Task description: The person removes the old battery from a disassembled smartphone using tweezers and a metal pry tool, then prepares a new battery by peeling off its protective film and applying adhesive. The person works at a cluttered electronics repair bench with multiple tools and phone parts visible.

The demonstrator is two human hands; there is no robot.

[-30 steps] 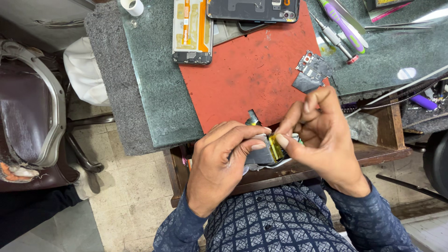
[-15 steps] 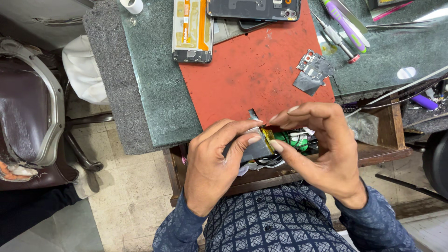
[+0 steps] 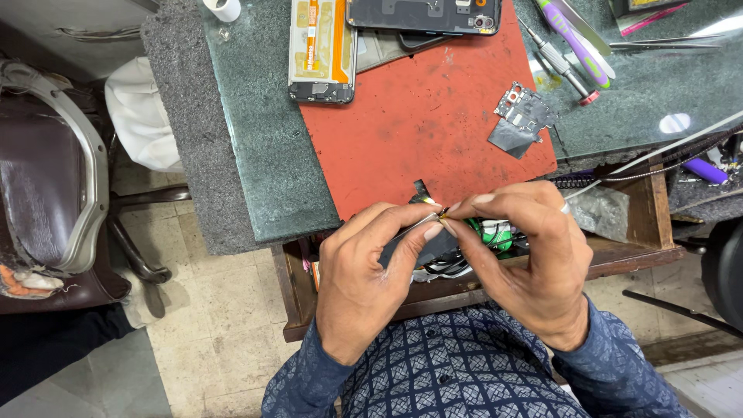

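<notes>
Both hands (image 3: 449, 271) pinch a small dark part (image 3: 422, 236).

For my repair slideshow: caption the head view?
Both hands pinch a small dark part over an open drawer.

One camera only, worn on the head and aimed almost straight down — the wearer's own patterned shirt fills the bottom edge. It sits close over the left hand (image 3: 364, 286) and right hand (image 3: 534, 263), which meet at mid-frame. Farther up lies the red mat (image 3: 418, 124) on the bench (image 3: 248, 139). At the left edge a chair (image 3: 46, 193) and the floor show — no second view shares any of this.
</notes>
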